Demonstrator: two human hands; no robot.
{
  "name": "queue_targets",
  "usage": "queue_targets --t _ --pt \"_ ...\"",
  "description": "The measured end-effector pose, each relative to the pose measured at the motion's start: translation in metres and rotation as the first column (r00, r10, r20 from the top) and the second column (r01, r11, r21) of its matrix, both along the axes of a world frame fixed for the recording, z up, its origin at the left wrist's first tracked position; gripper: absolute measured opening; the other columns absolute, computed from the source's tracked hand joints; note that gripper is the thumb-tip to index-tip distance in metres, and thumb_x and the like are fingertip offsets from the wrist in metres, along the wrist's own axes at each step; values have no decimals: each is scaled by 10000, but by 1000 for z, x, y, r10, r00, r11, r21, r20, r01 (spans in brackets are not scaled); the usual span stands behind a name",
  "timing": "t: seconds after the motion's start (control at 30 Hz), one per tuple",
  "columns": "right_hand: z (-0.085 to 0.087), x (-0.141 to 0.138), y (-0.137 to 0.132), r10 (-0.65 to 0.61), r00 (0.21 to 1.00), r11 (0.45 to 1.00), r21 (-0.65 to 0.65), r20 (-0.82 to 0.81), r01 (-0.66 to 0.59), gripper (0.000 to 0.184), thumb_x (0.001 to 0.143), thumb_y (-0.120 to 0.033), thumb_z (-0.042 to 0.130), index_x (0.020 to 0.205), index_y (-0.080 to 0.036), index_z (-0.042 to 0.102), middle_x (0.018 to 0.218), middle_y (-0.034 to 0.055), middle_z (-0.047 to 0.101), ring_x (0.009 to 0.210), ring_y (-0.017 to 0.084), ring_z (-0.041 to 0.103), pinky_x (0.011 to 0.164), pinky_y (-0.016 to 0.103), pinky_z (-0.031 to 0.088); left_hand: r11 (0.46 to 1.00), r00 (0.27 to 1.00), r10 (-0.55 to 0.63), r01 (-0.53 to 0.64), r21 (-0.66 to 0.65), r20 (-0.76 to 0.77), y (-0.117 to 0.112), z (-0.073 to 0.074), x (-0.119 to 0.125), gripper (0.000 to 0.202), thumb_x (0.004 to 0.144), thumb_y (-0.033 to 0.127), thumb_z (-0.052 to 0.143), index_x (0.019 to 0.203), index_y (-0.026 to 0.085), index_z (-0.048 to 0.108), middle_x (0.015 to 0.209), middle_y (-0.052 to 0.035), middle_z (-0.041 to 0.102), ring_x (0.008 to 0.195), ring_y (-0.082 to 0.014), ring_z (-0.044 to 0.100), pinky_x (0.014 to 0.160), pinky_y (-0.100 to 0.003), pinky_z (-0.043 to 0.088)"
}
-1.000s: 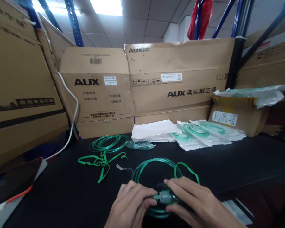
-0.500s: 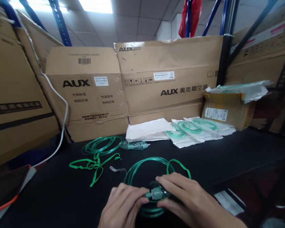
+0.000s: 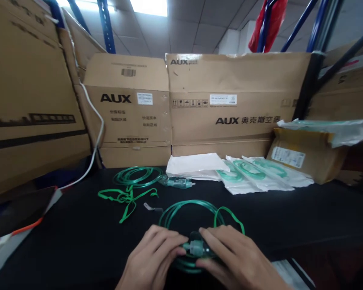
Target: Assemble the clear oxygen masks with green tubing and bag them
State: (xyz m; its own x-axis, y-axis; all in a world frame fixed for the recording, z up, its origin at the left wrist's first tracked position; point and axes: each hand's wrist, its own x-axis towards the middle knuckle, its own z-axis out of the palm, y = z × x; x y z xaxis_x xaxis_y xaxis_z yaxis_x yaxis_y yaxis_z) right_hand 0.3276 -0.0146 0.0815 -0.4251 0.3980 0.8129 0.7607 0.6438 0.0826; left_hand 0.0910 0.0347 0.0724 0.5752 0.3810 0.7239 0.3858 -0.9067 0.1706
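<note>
My left hand and my right hand meet at the near edge of the black table. Both pinch a small pale green connector on a clear mask part. A coil of green tubing loops out from under my hands, with a green elastic strap arching at its right. Left of the coil lies a small bent metal clip. Farther back lie a second green tubing coil, a loose green strap and another clear connector piece.
Sealed white packs holding green tubing and a folded white bag lie at the back. Large AUX cardboard boxes wall the table's rear and left. A brown parcel sits at right. A white cable hangs at left.
My hands stay on the connector with little change in grip. The view has swung to the right and back, so everything sits slightly shifted in the picture.
</note>
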Motion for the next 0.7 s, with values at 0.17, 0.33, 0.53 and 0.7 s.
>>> queue_targets --t 0.17,0.33,0.53,0.7 --pt "-2 0 -7 22 1000 994 -105 -16 -24 334 1063 -332 531 1253 -83 649 1000 135 787 880 236 770 786 347 651 994 1000 -25 25 -107 6 -3 4 0 229 1036 75 533 1146 240 649 1002 -11 738 894 -166 658 808 -261 553" --pt "0 -1 -10 22 996 983 -181 -91 -38 318 1030 -342 600 1233 -101 648 1041 137 779 896 233 765 825 362 633 996 999 -27 30 -84 38 0 2 1 153 1042 165 572 1136 257 649 989 -11 736 856 -182 657 771 -288 541" --pt "-1 -1 -8 37 995 983 -179 -90 -53 339 1084 -379 468 1260 -125 608 1063 125 779 929 226 760 831 343 628 999 999 -38 38 -37 20 5 2 0 133 1049 177 557 1107 257 646 927 7 737 770 -173 645 708 -283 508" --pt "4 2 -8 45 997 978 -199 -63 -57 361 1100 -381 417 1296 -133 592 1110 109 779 980 208 757 851 308 627 998 999 -16 13 -61 -47 5 5 0 128 1045 172 564 1066 269 644 900 40 738 752 -162 645 671 -289 455"
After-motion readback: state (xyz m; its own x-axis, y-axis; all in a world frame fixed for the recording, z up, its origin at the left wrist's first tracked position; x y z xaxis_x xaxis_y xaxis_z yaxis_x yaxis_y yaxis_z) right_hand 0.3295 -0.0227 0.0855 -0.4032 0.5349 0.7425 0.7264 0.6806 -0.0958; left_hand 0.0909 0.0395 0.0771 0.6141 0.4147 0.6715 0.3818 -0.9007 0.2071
